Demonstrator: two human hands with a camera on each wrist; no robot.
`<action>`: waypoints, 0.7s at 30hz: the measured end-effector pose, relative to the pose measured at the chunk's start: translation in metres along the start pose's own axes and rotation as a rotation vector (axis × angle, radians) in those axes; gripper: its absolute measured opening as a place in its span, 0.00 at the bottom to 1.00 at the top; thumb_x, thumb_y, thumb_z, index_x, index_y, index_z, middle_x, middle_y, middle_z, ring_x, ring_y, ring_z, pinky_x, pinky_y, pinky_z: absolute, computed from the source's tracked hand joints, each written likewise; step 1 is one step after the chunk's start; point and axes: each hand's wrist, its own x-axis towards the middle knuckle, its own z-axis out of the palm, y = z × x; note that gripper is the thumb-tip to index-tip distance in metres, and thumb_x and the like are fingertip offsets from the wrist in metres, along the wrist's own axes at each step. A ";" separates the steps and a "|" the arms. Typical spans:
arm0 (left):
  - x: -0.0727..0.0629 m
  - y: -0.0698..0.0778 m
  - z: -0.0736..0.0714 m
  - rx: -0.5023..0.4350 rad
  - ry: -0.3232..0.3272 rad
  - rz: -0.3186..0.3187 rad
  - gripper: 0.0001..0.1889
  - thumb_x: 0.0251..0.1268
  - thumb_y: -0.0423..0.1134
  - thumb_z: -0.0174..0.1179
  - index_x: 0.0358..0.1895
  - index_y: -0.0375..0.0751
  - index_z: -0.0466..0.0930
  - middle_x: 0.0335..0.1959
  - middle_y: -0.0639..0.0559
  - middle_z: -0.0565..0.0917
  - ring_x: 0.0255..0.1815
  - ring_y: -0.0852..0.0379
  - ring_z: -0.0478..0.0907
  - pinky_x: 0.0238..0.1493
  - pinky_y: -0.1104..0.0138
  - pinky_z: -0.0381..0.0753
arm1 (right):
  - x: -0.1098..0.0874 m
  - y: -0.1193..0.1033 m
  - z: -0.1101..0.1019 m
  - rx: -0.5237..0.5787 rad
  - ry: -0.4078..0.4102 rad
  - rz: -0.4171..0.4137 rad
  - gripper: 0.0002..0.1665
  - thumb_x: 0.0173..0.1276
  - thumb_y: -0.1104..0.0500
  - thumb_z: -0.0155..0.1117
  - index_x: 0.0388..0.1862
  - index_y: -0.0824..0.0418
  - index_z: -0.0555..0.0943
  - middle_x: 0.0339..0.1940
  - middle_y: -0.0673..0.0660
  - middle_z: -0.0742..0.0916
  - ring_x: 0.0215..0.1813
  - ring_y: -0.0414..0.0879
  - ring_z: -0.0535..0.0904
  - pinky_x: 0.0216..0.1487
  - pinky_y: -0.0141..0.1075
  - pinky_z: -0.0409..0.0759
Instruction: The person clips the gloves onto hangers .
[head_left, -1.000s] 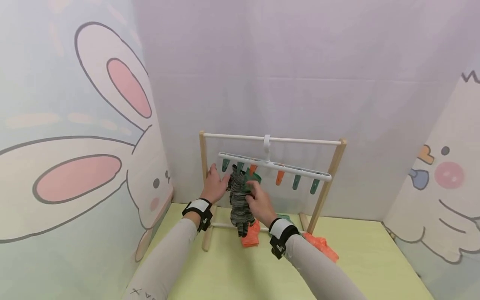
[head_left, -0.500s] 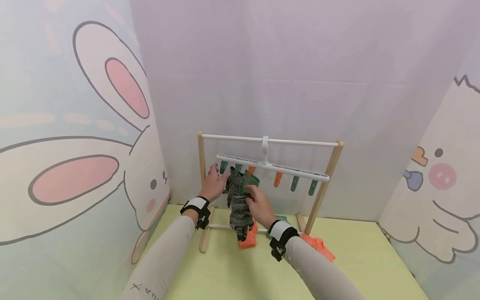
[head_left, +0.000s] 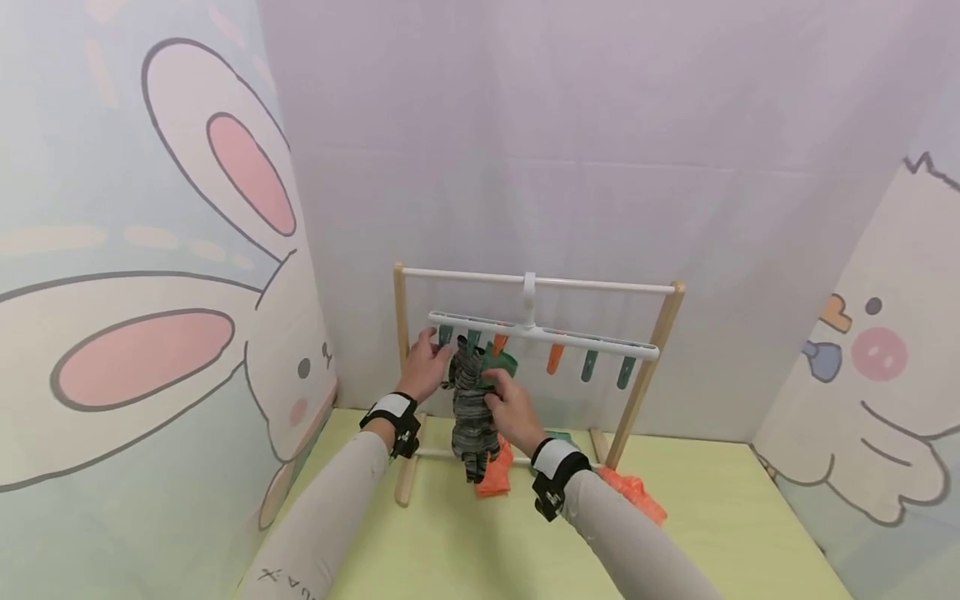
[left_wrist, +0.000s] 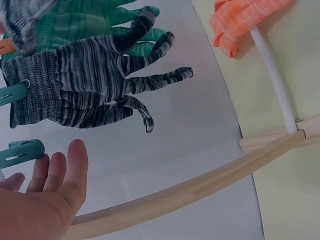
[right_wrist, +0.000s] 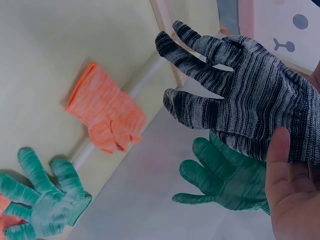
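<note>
My right hand (head_left: 517, 412) pinches a black-and-grey striped knit glove (right_wrist: 260, 95), its thumb lying across the glove near the cuff and its fingers pointing down. Behind it, in the left wrist view, another striped glove (left_wrist: 90, 82) hangs by its cuff from a teal clip (left_wrist: 12, 93). Fingertips of my left hand (left_wrist: 50, 190), fairly straight, are at the end of the outermost teal clip (left_wrist: 22, 152), which has no glove in it. A green glove (head_left: 501, 360) hangs beyond the striped ones. The clips belong to a white hanger (head_left: 600, 342).
The hanger hooks over the top bar (head_left: 465, 275) of a wooden-sided rack (head_left: 652, 367). More clips (head_left: 590, 367) hang bare on its right half. On the yellow-green table (head_left: 720, 500) lie orange gloves (right_wrist: 107, 107) and a green glove (right_wrist: 50, 197) around the rack's lower bar.
The held striped glove and my right hand have shifted slightly left. My left hand stays at the outermost clip, and the hanger's left end sits a little lower.
</note>
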 end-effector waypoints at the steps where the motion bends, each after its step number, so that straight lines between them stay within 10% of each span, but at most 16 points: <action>1: -0.001 0.000 0.000 0.001 0.002 0.012 0.32 0.83 0.47 0.44 0.81 0.38 0.50 0.64 0.33 0.76 0.61 0.39 0.77 0.60 0.47 0.76 | 0.001 -0.001 0.000 0.005 0.001 0.001 0.23 0.81 0.66 0.47 0.73 0.60 0.69 0.40 0.64 0.82 0.30 0.54 0.78 0.30 0.40 0.80; 8: -0.001 -0.008 -0.003 0.078 -0.012 0.073 0.25 0.86 0.45 0.35 0.77 0.37 0.58 0.47 0.37 0.77 0.49 0.43 0.73 0.49 0.53 0.70 | 0.003 -0.005 0.005 -0.012 -0.015 0.011 0.24 0.82 0.64 0.48 0.73 0.58 0.69 0.40 0.62 0.81 0.31 0.51 0.79 0.31 0.41 0.82; 15: -0.003 -0.010 0.003 0.030 0.037 0.140 0.19 0.87 0.48 0.33 0.43 0.39 0.69 0.23 0.51 0.61 0.21 0.54 0.57 0.29 0.63 0.61 | 0.004 -0.002 0.006 0.003 -0.029 0.012 0.22 0.82 0.64 0.47 0.71 0.61 0.72 0.55 0.66 0.84 0.31 0.50 0.78 0.36 0.46 0.85; 21: -0.009 -0.011 0.005 -0.081 -0.006 0.125 0.18 0.86 0.50 0.35 0.55 0.40 0.68 0.29 0.51 0.63 0.24 0.55 0.61 0.32 0.63 0.66 | 0.001 -0.004 0.004 -0.005 -0.024 0.019 0.21 0.82 0.64 0.49 0.70 0.60 0.73 0.61 0.66 0.83 0.43 0.51 0.83 0.37 0.44 0.85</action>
